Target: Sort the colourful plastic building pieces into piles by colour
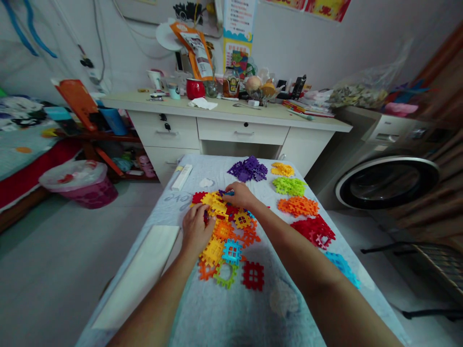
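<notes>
A mixed pile of plastic interlocking building pieces lies at the middle of the cloth-covered table. My left hand is at the pile's left side, fingers curled around a dark purple piece that is mostly hidden. At the pile's far edge, my right hand pinches a small bluish piece. Yellow pieces lie between the two hands. Closer to me are a light-blue window piece, a green ring-shaped piece and a red window piece.
Piles sorted by colour line the right side: purple, yellow, green, orange, red and blue. A white board lies at left. Beyond stand a cluttered desk and a washing machine.
</notes>
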The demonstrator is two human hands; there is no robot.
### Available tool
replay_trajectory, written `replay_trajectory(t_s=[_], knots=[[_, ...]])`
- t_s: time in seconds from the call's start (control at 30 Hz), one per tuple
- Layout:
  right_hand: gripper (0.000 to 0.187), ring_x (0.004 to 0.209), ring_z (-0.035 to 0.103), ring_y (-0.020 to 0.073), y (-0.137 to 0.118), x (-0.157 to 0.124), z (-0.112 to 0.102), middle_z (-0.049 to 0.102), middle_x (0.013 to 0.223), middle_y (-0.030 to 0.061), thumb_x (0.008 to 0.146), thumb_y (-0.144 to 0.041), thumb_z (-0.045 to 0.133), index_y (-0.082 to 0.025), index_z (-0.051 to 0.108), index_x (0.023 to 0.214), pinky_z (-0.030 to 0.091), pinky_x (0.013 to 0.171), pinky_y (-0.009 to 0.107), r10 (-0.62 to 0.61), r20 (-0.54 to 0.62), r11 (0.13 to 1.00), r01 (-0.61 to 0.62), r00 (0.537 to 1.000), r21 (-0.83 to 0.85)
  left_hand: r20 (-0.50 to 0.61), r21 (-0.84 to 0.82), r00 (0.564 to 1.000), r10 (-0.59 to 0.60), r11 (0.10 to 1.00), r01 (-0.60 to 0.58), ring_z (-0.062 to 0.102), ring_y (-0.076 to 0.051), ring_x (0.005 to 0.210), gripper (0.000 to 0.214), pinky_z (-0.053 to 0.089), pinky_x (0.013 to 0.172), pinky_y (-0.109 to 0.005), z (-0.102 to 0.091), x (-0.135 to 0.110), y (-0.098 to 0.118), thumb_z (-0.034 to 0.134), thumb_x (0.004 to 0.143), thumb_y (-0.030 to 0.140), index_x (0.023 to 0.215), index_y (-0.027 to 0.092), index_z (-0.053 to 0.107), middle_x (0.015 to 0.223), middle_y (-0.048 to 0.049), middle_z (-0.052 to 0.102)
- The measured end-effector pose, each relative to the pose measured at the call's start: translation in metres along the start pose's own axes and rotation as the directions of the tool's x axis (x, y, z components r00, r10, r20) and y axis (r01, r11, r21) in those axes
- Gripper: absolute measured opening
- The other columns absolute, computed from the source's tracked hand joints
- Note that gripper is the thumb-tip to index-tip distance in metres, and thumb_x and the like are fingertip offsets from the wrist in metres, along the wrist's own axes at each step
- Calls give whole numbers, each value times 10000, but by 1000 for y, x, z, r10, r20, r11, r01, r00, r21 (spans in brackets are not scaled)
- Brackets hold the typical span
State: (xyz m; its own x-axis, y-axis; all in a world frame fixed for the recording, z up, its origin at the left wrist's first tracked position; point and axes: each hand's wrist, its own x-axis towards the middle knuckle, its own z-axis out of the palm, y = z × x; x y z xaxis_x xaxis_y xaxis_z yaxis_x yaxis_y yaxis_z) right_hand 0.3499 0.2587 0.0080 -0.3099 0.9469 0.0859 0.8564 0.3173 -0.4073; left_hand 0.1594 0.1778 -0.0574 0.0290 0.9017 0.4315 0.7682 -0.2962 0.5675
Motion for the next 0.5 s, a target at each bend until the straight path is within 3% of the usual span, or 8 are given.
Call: replay_trajectory(t_s=[0.1, 0.2, 0.4, 0.5], knots=[[332, 1009, 587, 241, -8, 1, 9, 684, 1080, 104, 817, -467, 651, -205, 735, 1002, 420, 879, 328, 69, 5, 990, -68, 998, -124, 1, 5, 1000, 7, 1000, -7, 525, -298, 1186, 349, 404, 1056, -477, 1, 0, -1, 534, 825, 343, 1141, 200, 579, 1223, -119, 568], [281, 1025, 565, 255, -12, 3, 16, 669, 1082, 112, 829, -415, 636, -215, 740, 995, 412, 863, 337, 100, -13, 980, -101, 995, -173, -10, 5, 1000, 23, 1000, -23, 527, -295, 1182, 345, 402, 1059, -477, 1, 0, -2, 539, 821, 335, 1140, 211, 580, 1221, -112, 566], [302, 1099, 524, 285, -12, 6, 12, 649, 1140, 110, 888, -439, 566, -253, 763, 1022, 390, 887, 375, 180, -94, 980, -186, 979, -65, -20, 8, 999, 31, 999, -31, 520, -296, 1196, 338, 398, 1066, -478, 3, -1, -5, 543, 819, 329, 1137, 223, 582, 1239, -110, 550], [273, 1098, 528, 265, -6, 9, 4, 663, 1126, 103, 891, -397, 577, -243, 771, 1004, 385, 891, 354, 153, -119, 988, -155, 981, -7, -21, 7, 1000, 23, 1000, -22, 518, -296, 1201, 334, 394, 1072, -478, 3, -1, -4, 541, 821, 331, 1135, 227, 585, 1240, -107, 551]])
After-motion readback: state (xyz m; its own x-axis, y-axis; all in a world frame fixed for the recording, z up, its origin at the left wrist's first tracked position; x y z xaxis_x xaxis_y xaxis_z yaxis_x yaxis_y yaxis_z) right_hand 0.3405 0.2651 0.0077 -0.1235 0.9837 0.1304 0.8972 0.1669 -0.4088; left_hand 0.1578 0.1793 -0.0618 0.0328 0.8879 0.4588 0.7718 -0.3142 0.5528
